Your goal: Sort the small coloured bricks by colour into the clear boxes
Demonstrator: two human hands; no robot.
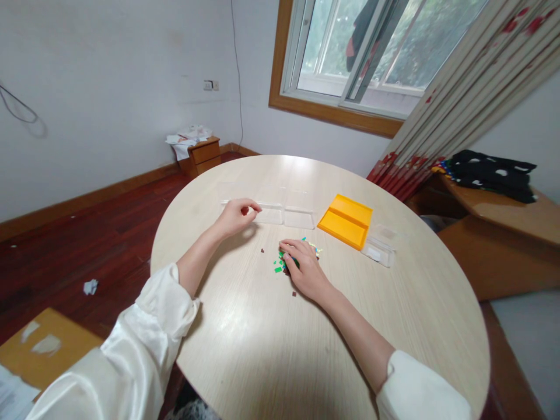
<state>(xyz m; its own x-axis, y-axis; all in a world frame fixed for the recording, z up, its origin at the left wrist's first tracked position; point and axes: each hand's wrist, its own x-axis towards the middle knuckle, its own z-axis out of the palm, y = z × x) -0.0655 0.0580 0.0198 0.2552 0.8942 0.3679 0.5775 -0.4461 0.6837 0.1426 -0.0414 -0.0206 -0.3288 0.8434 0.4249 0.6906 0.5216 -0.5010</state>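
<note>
My left hand (236, 218) hovers at the near edge of a clear plastic box (272, 214), thumb and fingertips brought together in a pinch. Whatever sits between those fingertips is too small to make out. Fingers stretched out, my right hand (305, 269) lies over a pile of tiny coloured pieces and covers part of it. Green pieces (278, 269) show at its left side, pale yellow ones (318, 251) beyond the fingers. Single dark brown pieces (294, 294) lie apart on the table. A second clear box (299, 218) stands right of the first.
An open yellow case (345, 220) lies on the round wooden table (245, 338), with a small clear box (378, 252) at its right corner. A cardboard box (48, 344) is on the floor at left. A desk with dark cloth (492, 174) stands at right.
</note>
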